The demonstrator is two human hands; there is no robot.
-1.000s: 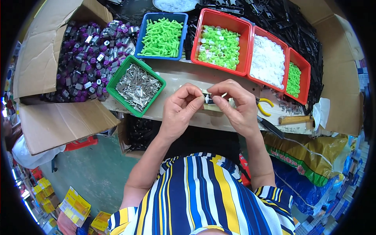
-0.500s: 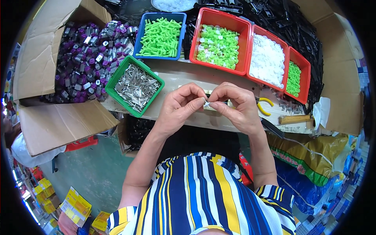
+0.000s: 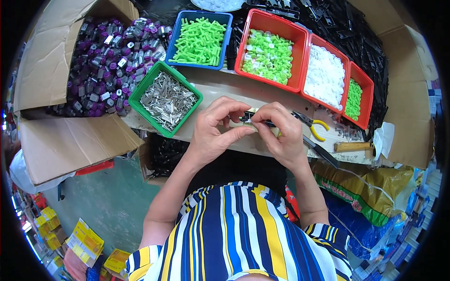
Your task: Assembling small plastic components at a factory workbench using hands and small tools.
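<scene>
Above the bench edge, my left hand (image 3: 213, 127) has its thumb and forefinger apart, with a gap between the tips. Close beside it, my right hand (image 3: 281, 133) is pinched on a small whitish part (image 3: 250, 120), mostly hidden by the fingers. A green tray (image 3: 138, 107) of thin metal pins lies left of my left hand. Beyond my right hand lie pliers with yellow handles (image 3: 319, 130). A dark-handled tool (image 3: 324, 153) sticks out past the bench edge, near my right wrist.
A cardboard box (image 3: 47, 70) of purple-grey parts stands at left. Behind are a blue tray (image 3: 229, 35) of green pieces and red bins (image 3: 300, 61) of green and white pieces. Black parts (image 3: 337, 23) pile up at the back. A wooden handle (image 3: 352, 146) lies right.
My left thumb and forefinger have spread and come off the small part, which stays at my right fingertips. The whole view has shifted slightly.
</scene>
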